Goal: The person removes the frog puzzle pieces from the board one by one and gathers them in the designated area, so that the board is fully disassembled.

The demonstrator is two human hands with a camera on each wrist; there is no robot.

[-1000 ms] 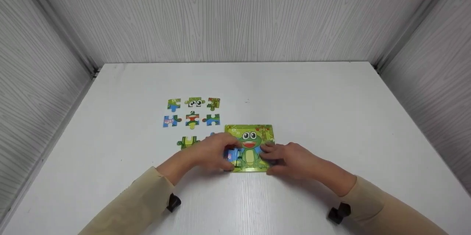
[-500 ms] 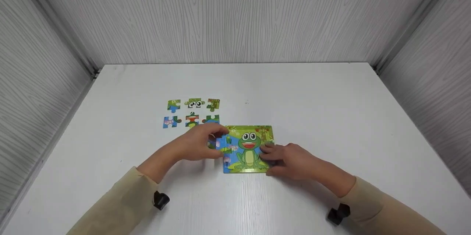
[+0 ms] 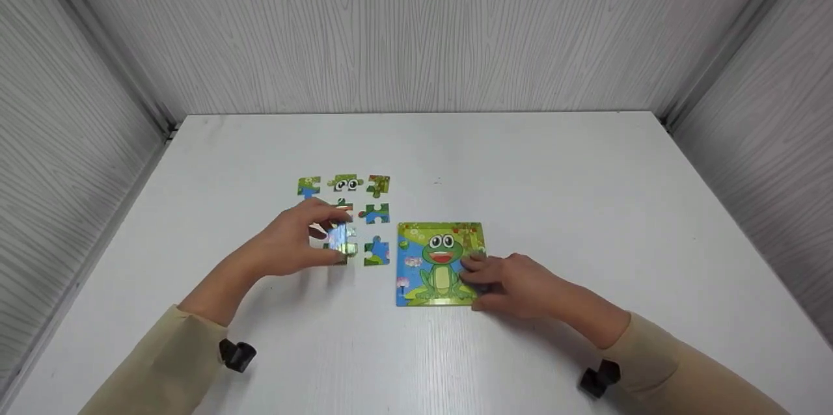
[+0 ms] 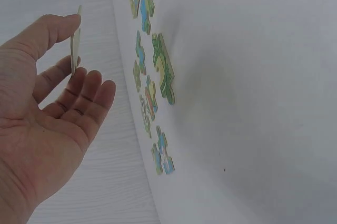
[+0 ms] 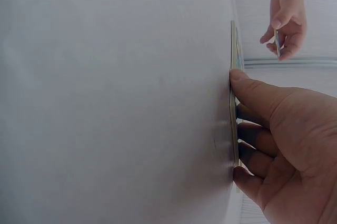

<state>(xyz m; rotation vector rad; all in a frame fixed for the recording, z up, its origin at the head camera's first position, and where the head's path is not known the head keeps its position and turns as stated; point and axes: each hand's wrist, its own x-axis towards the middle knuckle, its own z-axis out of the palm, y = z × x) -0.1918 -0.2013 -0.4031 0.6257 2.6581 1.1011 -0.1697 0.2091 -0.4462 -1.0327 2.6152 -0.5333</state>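
My left hand pinches a blue and green jigsaw piece upright between thumb and fingertips. In the left wrist view this piece shows edge-on, raised above the table. Below the hand lies a green frog-body piece, partly hidden in the head view. My right hand grips the right side of a square frog puzzle board, which lies flat on the table. Its thumb presses the board's edge near the front corner, fingers curled over the picture, as the right wrist view shows.
Loose jigsaw pieces lie in rows left of the board: a frog-eyes piece, a corner piece, a blue-green piece and a blue piece. Wood-patterned panels enclose the white table at back and sides.
My left hand has carried the jigsaw piece off the board's lower left area, leftward over the loose pieces. The board's left side is uncovered. My right hand stays put.
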